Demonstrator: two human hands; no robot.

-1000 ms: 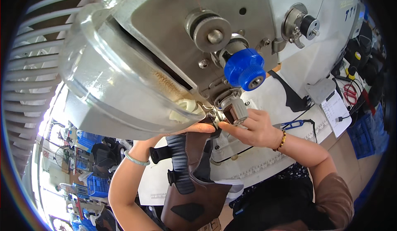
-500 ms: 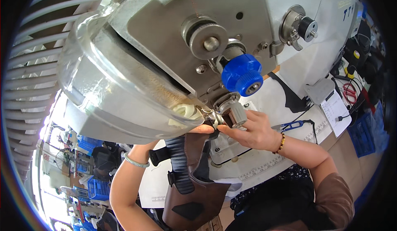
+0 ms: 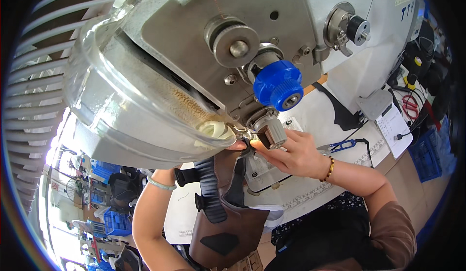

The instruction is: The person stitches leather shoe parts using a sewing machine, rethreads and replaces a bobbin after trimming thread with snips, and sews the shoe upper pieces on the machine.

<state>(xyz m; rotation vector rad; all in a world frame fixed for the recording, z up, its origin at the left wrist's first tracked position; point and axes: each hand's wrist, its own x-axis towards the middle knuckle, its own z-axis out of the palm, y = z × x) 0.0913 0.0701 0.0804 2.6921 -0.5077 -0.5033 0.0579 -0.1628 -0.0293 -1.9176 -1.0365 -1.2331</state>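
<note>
A brown leather-like piece (image 3: pixel 230 232) with a black ribbed strip and black buckles (image 3: pixel 187 177) hangs from the needle area of a large sewing machine (image 3: pixel 194 42). Its upper edge lies by the presser foot. One fingertip of my left hand (image 3: pixel 238 145) shows there, pressed to the piece; the machine's clear guard and head hide the rest of that hand. From the other side my right hand (image 3: pixel 303 155) reaches in, fingers bent and drawn together, fingertips at the piece's edge beside the needle. A grey roller-like part covers some of those fingers.
Blue-handled thread snips (image 3: pixel 340 146) lie on the white table right of my right hand. A ruler strip (image 3: pixel 310 193) runs along its front edge. Farther right are a black cut piece (image 3: pixel 340 113), a written sheet (image 3: pixel 394 132) and a blue crate (image 3: pixel 424 157). A fan guard (image 3: pixel 43 72) stands left.
The brown piece has shifted slightly at the needle, and its upper edge sits a little farther in. My left hand is more hidden behind the machine head. The view has shifted slightly.
</note>
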